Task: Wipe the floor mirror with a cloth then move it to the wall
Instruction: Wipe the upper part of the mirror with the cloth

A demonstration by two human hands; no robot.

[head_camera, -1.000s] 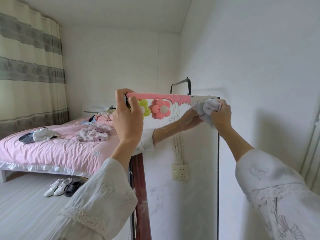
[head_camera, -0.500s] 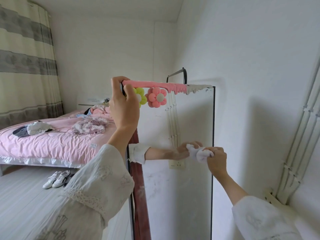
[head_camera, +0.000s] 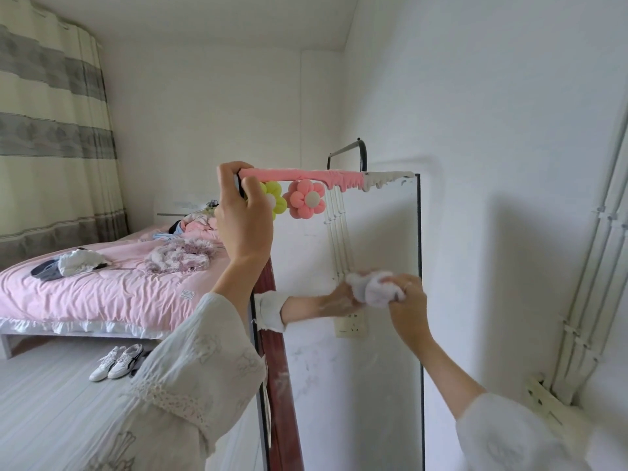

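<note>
The tall floor mirror (head_camera: 370, 385) stands upright in front of me, its top edge trimmed in pink and white foam with a pink flower (head_camera: 304, 199) and a yellow one. My left hand (head_camera: 243, 219) grips the mirror's top left corner. My right hand (head_camera: 407, 309) holds a crumpled white cloth (head_camera: 373, 288) and presses it against the glass about halfway down, near the right edge. The glass reflects my arm, a wall socket and white pipes. Smudges show on the lower glass.
The white wall (head_camera: 492, 164) is just right of the mirror, with white pipes (head_camera: 591, 283) running down its corner. A bed with a pink cover (head_camera: 102, 287) stands at left, white sneakers (head_camera: 117, 362) on the floor beside it. Striped curtains (head_camera: 51, 130) hang at far left.
My right hand has brought the cloth down from the mirror's top right corner to the middle of the glass. My left hand has kept its grip on the top left corner.
</note>
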